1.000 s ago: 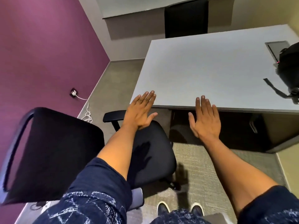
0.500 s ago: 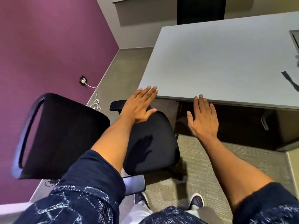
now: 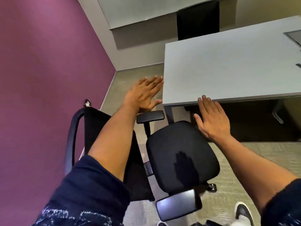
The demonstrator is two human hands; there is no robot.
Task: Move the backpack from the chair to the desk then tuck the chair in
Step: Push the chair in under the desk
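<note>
The backpack is not in view; only a dark strap tip [image 3: 298, 65] shows at the desk's right edge, so its place cannot be confirmed. The chair [image 3: 182, 155] stands empty near the desk [image 3: 228, 70], at its left corner, seat turned askew, backrest [image 3: 104, 144] toward the purple wall [image 3: 48, 62]. Left hand [image 3: 145, 95] is flat and released, holding nothing, above the far armrest [image 3: 150, 117]. Right hand [image 3: 211, 121] is likewise spread and empty, over the seat's far edge, just below the desk's near edge. Judged step: tucking the chair. Recommended: grip the backrest or armrests, square the seat to the desk opening, shift it right clear of the desk leg [image 3: 168, 114], then roll it under.
</note>
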